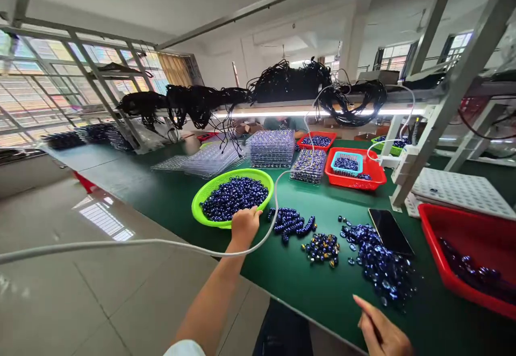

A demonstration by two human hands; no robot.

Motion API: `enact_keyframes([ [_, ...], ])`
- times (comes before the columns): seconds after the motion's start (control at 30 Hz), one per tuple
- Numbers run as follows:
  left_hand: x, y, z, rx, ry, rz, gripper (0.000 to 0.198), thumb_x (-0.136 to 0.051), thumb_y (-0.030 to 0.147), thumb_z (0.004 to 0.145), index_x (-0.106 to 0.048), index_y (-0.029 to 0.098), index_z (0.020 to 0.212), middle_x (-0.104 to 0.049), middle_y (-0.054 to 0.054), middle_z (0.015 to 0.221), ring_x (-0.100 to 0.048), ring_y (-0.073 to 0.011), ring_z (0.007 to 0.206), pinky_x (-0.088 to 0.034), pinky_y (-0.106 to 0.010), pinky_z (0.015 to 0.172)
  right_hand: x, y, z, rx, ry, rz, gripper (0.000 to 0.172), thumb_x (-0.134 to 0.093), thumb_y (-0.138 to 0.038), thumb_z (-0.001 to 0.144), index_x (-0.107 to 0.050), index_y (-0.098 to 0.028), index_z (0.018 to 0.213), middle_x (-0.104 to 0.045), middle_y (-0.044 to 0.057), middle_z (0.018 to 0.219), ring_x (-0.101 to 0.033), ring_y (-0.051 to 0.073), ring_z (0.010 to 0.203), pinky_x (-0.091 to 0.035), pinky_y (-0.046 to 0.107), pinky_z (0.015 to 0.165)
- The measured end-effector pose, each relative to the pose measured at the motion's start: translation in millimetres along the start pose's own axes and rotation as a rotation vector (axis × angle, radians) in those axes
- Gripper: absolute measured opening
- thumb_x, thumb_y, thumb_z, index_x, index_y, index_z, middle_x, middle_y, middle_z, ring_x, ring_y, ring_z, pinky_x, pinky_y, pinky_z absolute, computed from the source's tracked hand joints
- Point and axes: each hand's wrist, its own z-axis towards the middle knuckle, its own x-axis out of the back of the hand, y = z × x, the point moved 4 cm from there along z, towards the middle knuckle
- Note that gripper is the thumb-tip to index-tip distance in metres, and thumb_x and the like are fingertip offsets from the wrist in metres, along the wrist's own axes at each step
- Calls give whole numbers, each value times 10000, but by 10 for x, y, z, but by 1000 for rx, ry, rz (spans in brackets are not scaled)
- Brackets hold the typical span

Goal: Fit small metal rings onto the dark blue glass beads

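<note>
My left hand (244,226) reaches out to the near rim of a round green basket (200,199) full of dark blue beads (235,197), its fingers curled over the rim. My right hand (381,332) hovers low at the table's front edge, forefinger stretched toward a loose heap of blue beads (381,264); nothing shows in it. Two smaller bead heaps (291,222) (322,248) lie between the hands.
A white cable (121,243) runs across the green table (169,194). A black phone (390,231) lies by the beads. Red trays (463,232) (350,181), stacked clear bead trays (272,149), a white perforated board (459,192) and black wire bundles (282,84) stand behind. A shelf post (407,168) rises at right.
</note>
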Motion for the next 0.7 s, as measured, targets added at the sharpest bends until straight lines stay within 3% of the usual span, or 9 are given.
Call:
enact_keyframes([
  [0.07, 25, 11, -26, -23, 10, -8, 345, -485, 327, 938, -725, 152, 1112, -740, -156, 883, -678, -321, 887, -481, -412, 805, 21, -7, 42, 12, -19, -21, 267, -525, -245, 916, -694, -207, 1118, -773, 45, 884, -738, 170, 695, -586, 217, 633],
  [0.17, 6, 157, -216, -107, 26, -39, 409, -488, 301, 942, -628, 121, 1281, -656, -208, 1229, -580, -354, 1188, -435, -477, 986, 59, -31, 69, -119, -56, -16, 273, -487, -254, 943, -692, -182, 1109, -753, 49, 824, -716, 163, 673, -584, 238, 641],
  [0.27, -120, 472, -582, -385, 44, -160, 444, -489, 333, 954, -554, 176, 1364, -460, -160, 1491, -337, -335, 1432, -279, -527, 1155, 73, -90, 72, -232, -81, 53, 284, -464, -263, 954, -688, -177, 1104, -714, 29, 751, -678, 151, 616, -575, 250, 626],
  [0.33, -267, 645, -801, -587, 3, -262, 487, -497, 377, 955, -503, 191, 1406, -393, -151, 1541, -264, -328, 1471, -248, -541, 1178, 69, -122, 77, -295, -84, 95, 276, -468, -270, 952, -689, -186, 1094, -691, 15, 722, -653, 144, 589, -558, 246, 587],
  [0.37, -352, 679, -852, -616, -19, -297, 540, -515, 415, 943, -474, 174, 1424, -373, -171, 1549, -247, -345, 1475, -257, -555, 1173, 63, -131, 80, -330, -92, 116, 269, -469, -271, 954, -687, -195, 1092, -687, 12, 730, -645, 140, 585, -550, 243, 572],
  [0.43, -529, 654, -823, -561, -55, -331, 672, -546, 497, 909, -417, 124, 1453, -337, -227, 1552, -227, -393, 1471, -281, -592, 1149, 52, -145, 94, -384, -114, 143, 253, -472, -269, 957, -683, -214, 1086, -693, 18, 785, -651, 140, 619, -547, 242, 574],
  [0.53, -736, 514, -614, -445, -82, -353, 777, -547, 557, 887, -360, 83, 1474, -278, -276, 1562, -194, -433, 1469, -272, -630, 1135, 44, -161, 186, -386, -160, 121, 239, -477, -243, 957, -671, -237, 1096, -701, 42, 915, -685, 169, 800, -572, 272, 698],
  [0.7, -883, 383, -367, -384, -170, -388, 785, -530, 569, 889, -332, 114, 1497, -215, -244, 1596, -138, -441, 1478, -236, -633, 1150, -48, -190, 725, -266, -235, -26, 258, -479, -207, 948, -640, -251, 1143, -681, 70, 1091, -635, 222, 1049, -520, 399, 947],
])
